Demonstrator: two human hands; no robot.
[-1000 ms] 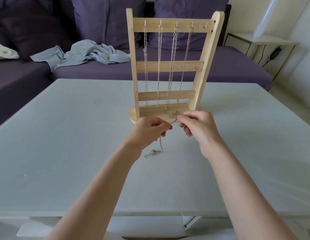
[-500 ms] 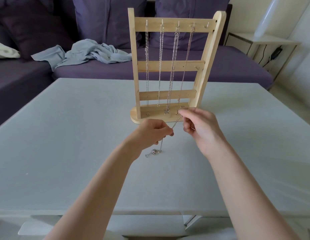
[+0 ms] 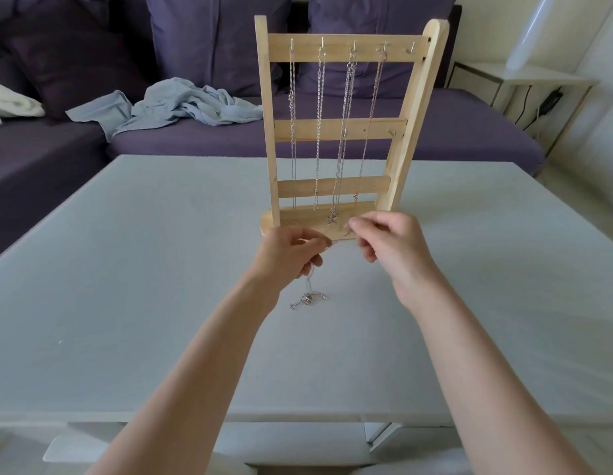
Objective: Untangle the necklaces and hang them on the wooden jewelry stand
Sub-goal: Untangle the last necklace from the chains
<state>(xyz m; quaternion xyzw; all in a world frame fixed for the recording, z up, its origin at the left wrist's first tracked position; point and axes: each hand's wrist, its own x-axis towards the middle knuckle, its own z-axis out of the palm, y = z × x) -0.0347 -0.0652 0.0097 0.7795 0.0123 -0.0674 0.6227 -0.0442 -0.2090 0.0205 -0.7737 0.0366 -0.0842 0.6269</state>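
- On the pale table, toward its far middle, the wooden jewelry stand stands upright, long axis vertical, its three cross bars facing the viewer and its base flat on the tabletop.
- Along the top bar sit five small hooks; the four on the left each carry one hanging necklace, so four chains hang straight down in parallel, and the rightmost hook is bare.
- Low on the third chain from the left, a small butterfly-like pendant hangs just above the stand's base.
- Just near of the base, the left hand has its fingers curled and pinches a thin loose chain.
- Close to its right, the right hand pinches the same chain between thumb and fingertip; the short stretch between the two hands runs roughly left to right, though it is too fine to trace fully.
- Below the left hand the chain drops to the table, where its clasp end and small charm lie in a little heap.
- Behind the table a purple sofa holds one crumpled light blue cloth; a side table stands at the far right.
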